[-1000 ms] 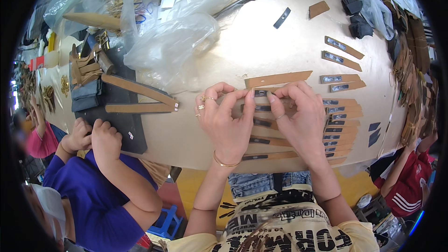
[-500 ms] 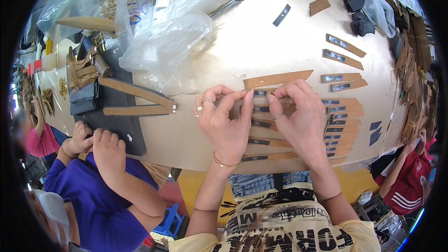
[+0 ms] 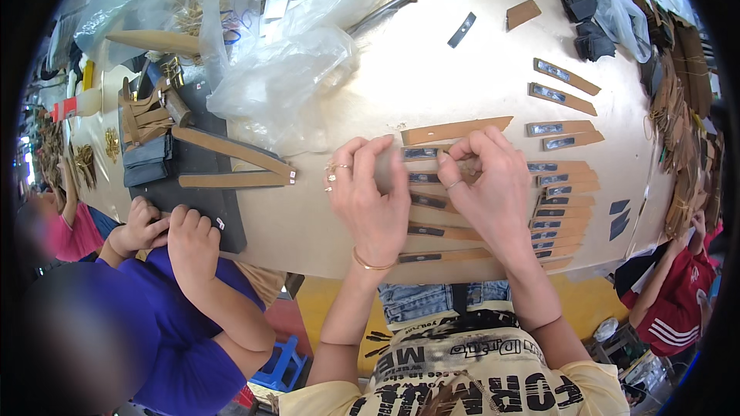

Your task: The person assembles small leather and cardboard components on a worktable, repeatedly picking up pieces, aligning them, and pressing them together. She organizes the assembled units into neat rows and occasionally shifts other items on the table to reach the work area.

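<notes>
On the table before me lies a row of brown leather strips, each with a dark inlaid piece near one end. My right hand pinches the upper strip of the row, a leather strip, with thumb and index finger just right of its dark piece. The rest of that strip is hidden behind this hand. At the strip's left end is my left hand, fingers apart and holding nothing. Directly above lies a plain brown strip. Below, more strips, such as the lowest strip, pass partly under my right hand.
More finished-looking strips lie in an overlapping column at right, near small dark pieces. Clear plastic bags cover the back left. Beside me a person in purple rests both hands at a black board with strips.
My left hand has let go of the upper strip and moved slightly left, its fingers spreading. My right hand has shifted slightly left, still at the strip.
</notes>
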Demonstrator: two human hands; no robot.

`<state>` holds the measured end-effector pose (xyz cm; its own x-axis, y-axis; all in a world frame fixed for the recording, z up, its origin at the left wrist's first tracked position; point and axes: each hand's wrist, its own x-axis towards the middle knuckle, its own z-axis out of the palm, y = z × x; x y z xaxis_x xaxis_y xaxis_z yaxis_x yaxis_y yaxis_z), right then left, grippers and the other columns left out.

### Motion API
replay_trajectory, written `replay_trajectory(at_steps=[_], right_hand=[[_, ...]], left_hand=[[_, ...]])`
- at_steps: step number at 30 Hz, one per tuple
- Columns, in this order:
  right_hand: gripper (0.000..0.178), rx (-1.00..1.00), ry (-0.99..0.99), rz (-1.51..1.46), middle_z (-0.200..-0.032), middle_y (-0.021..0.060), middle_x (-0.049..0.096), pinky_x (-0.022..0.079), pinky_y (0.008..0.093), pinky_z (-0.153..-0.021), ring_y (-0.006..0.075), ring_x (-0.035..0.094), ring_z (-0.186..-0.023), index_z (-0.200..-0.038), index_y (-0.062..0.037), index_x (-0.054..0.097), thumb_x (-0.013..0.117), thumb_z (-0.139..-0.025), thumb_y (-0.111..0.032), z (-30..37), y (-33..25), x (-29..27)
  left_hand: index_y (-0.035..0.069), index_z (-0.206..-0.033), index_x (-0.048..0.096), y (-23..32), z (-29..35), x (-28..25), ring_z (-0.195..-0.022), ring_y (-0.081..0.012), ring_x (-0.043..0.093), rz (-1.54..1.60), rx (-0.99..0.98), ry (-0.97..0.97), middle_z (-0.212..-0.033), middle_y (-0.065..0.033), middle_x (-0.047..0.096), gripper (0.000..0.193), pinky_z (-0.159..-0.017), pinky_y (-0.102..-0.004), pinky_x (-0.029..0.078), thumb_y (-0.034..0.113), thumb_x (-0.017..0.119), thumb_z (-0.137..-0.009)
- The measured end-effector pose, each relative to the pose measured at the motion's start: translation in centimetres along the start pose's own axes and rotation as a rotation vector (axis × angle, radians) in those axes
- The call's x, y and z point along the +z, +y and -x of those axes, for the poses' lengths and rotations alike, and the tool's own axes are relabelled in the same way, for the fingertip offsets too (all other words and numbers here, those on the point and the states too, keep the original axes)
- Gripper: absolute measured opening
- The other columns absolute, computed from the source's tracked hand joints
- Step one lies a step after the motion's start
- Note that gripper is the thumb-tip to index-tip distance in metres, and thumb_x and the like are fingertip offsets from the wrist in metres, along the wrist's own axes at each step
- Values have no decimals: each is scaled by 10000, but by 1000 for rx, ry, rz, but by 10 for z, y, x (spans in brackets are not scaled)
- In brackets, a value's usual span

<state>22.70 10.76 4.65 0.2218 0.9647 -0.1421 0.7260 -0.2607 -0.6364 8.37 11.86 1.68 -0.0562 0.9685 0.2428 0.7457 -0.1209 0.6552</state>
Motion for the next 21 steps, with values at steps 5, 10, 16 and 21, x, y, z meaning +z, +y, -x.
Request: replay_trajectory(at_steps=[5,10,16,21], right_hand=[[134,-71,109,-85,-804,33,615,414,328,-685,191,584,-694,-809,-76,625,744,-801,-139,3,3,4],[207,-266,191,80,-1002,48,613,363,394,-830,219,572,-928,-1063,-166,689,688,-857,-187,13,11,8],[390,-372,50,450,-1584,161,281,117,528,-1126,310,271,-1407,-1273,-287,663,506,-969,-473,32,20,8],[341,-312,157,432,-1487,154,415,183,531,-1107,316,360,-1353,-1193,-198,697,573,-947,-400,36,29,-10]], left_hand=[[150,-1134,718,-2,12,-17,-885,-260,578,29,127,-151,-1069,-103,562,496,-798,-368,457,-104,624,-718],[162,-1172,722,-1,16,-18,-871,-262,557,-205,269,-200,-1038,-101,562,488,-784,-376,461,-69,621,-754],[144,-1147,725,4,14,-18,-908,-266,564,-241,254,-219,-997,-93,556,415,-797,-380,446,-25,613,-784],[138,-1143,722,7,14,-20,-917,-263,555,-192,194,-237,-985,-77,555,397,-814,-391,435,-10,601,-796]])
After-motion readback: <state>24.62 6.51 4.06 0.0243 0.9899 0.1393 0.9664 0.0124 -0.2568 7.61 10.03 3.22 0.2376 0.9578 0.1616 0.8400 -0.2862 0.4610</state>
